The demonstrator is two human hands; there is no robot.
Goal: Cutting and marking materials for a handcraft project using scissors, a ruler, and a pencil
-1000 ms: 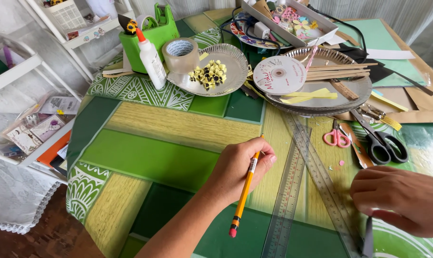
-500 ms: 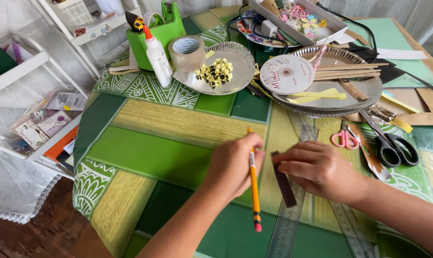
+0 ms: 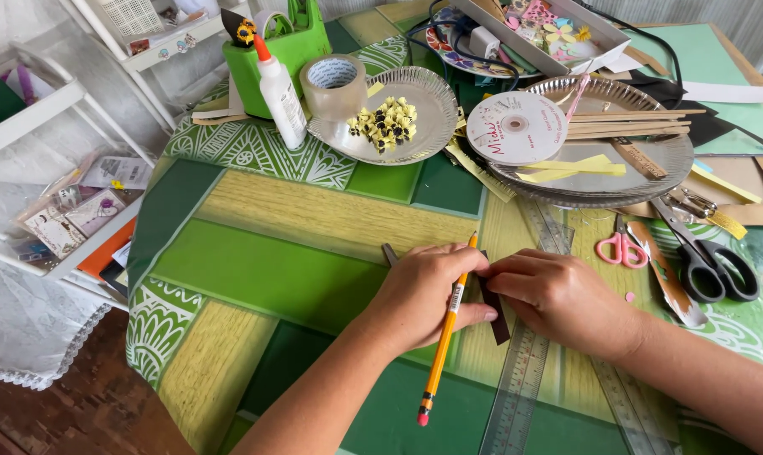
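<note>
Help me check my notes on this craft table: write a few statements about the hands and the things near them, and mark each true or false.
1. The left hand holds an orange pencil. True.
2. Both hands press on a dark strip. True.
3. The right hand holds the pink scissors. False: they lie on the table beside it.
4. The glue bottle lies flat. False: it stands upright.
5. The tape roll rests against a silver plate. True.
</note>
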